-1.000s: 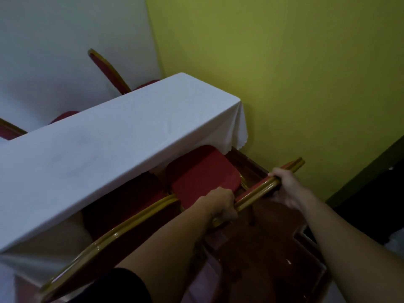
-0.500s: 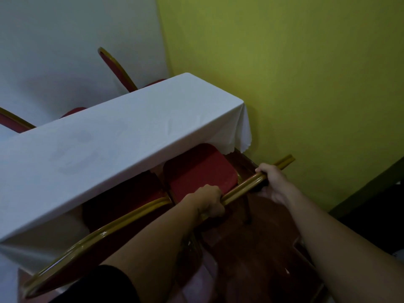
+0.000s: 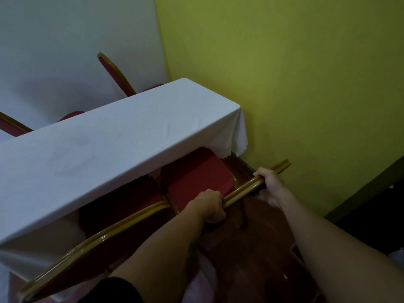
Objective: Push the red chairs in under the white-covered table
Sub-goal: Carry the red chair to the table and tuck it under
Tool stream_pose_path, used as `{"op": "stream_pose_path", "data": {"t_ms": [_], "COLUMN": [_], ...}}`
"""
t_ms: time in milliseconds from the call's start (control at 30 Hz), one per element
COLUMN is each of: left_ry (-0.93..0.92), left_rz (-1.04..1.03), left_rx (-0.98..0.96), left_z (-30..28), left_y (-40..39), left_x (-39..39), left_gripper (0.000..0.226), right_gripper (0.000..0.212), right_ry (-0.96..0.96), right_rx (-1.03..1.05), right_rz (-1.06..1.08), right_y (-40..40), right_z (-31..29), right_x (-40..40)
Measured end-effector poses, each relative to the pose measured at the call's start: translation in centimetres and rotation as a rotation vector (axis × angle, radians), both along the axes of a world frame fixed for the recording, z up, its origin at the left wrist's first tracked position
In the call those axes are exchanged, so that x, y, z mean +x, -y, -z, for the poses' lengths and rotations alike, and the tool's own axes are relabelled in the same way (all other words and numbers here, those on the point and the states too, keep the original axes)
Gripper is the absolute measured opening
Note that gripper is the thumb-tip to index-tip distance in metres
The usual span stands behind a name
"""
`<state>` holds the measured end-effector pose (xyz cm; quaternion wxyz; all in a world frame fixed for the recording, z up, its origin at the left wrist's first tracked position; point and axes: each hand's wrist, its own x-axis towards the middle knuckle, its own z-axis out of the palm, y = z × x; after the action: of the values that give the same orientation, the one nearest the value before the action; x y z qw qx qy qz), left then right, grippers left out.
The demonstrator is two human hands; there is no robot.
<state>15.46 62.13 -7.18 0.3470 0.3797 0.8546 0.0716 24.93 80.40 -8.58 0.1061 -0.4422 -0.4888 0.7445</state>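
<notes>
Left hand [image 3: 211, 206] | right hand [image 3: 270, 182] — both clamped on chair back [image 3: 242, 189] | seat [image 3: 196, 178] half under table [image 3: 109, 149]

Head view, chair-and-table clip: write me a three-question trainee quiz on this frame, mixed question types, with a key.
1. True or false: both hands grip the gold top rail of the same chair.
2. Multiple choice: where is the red seat of that chair? A) fully clear of the table B) partly under the white tablecloth C) stacked on the table.
3. Short answer: what colour is the wall beside the table's end?

Key
1. True: the left hand and the right hand are both closed on it.
2. B.
3. Yellow-green.
</notes>
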Motion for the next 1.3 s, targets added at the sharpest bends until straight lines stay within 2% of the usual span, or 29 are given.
{"op": "stream_pose_path", "data": {"t_ms": [167, 333, 700, 933, 1133, 1300], "left_ry": [0.029, 0.043, 0.059, 0.104, 0.101, 0.064], "left_rz": [0.038, 0.038, -0.102, -0.13, -0.16, -0.159], "left_rx": [0.016, 0.016, 0.0, -0.012, 0.009, 0.017], "left_z": [0.6, 0.8, 1.5, 1.3, 1.3, 1.1], "left_y": [-1.2, -2.1, -1.5, -2.8, -3.2, -4.3], "left_x": [0.9, -0.1, -6.5, -8.1, -9.2, -9.2], "left_gripper": [0.018, 0.03, 0.042, 0.047, 0.051, 0.047], "right_gripper": [0.012, 0.014, 0.013, 0.008, 0.023, 0.016], "right_ry": [0.063, 0.08, 0.012, -0.008, -0.012, -0.013], "right_rx": [0.036, 0.052, 0.041, 0.03, 0.035, 0.025], "right_rz": [-0.044, -0.046, -0.034, -0.023, 0.003, 0.005], "right_y": [-1.6, -2.3, -1.6, -2.7, -3.3, -3.9], "right_z": [0.3, 0.0, -0.1, 0.0, -0.3, -1.0], "right_x": [0.9, -0.5, -7.1, -8.5, -10.3, -10.9]}}
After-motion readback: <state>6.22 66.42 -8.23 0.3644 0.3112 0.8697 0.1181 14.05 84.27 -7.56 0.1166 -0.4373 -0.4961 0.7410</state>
